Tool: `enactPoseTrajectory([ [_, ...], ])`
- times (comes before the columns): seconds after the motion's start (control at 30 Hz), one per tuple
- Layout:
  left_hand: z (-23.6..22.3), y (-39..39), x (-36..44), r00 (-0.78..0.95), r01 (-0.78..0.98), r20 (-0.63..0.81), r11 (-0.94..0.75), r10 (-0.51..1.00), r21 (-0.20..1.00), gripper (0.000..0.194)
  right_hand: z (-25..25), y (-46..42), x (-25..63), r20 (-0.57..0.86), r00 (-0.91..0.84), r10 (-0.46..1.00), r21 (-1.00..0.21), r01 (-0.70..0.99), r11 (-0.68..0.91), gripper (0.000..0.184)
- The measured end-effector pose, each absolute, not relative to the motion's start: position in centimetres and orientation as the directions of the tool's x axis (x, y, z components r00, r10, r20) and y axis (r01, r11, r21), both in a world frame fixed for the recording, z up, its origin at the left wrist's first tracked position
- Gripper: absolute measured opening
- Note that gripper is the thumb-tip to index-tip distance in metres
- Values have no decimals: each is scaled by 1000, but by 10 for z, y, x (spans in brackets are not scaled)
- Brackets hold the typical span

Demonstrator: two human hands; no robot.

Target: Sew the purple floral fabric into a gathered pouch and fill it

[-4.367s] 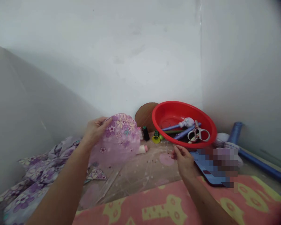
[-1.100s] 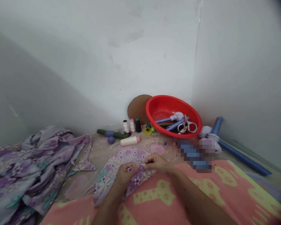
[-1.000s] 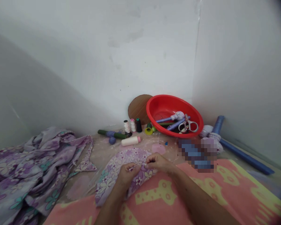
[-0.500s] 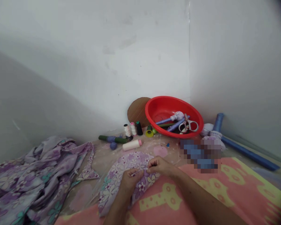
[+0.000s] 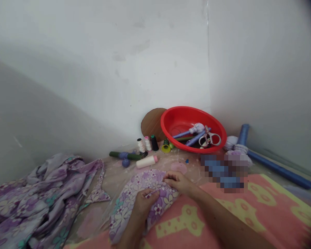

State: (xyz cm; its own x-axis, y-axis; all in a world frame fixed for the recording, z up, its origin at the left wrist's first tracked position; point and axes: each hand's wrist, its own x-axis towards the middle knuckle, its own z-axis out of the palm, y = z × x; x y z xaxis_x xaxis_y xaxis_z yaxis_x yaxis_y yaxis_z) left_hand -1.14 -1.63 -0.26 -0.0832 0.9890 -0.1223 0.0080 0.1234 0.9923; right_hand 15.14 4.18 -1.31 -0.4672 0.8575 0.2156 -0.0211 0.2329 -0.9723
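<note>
A purple floral cloth piece (image 5: 131,197) lies before me, partly over the pink and yellow cloth. My left hand (image 5: 144,202) is closed on it, pinching a fold between thumb and fingers. Just to the right and a little farther away, my right hand (image 5: 177,181) is closed in a pinch above the same cloth. Whatever sits between its fingertips is too small to make out. The two hands are a short gap apart.
A red basin (image 5: 168,133) holds scissors (image 5: 209,139) and blue sticks. Several thread spools stand behind a white spool (image 5: 147,162) lying on its side. Crumpled floral fabric (image 5: 41,197) lies left, a blue tube (image 5: 280,169) right. A pink and yellow cloth (image 5: 223,221) covers the front.
My right hand has drawn slightly away from the left, so the fingertips are farther apart. My left hand keeps its pinch on the floral cloth. The view has shifted a little.
</note>
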Motion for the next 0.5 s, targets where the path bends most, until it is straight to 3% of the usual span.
enactPoseTrajectory([
  [0.17,2,-18,-12,-102,13,-135,137,986,990,30,-7,43,156,325,-386,863,-921,78,382,16],
  [0.5,-7,-15,-16,-26,-7,-108,107,994,994,30,-9,44,162,318,-530,786,-822,258,507,18],
])
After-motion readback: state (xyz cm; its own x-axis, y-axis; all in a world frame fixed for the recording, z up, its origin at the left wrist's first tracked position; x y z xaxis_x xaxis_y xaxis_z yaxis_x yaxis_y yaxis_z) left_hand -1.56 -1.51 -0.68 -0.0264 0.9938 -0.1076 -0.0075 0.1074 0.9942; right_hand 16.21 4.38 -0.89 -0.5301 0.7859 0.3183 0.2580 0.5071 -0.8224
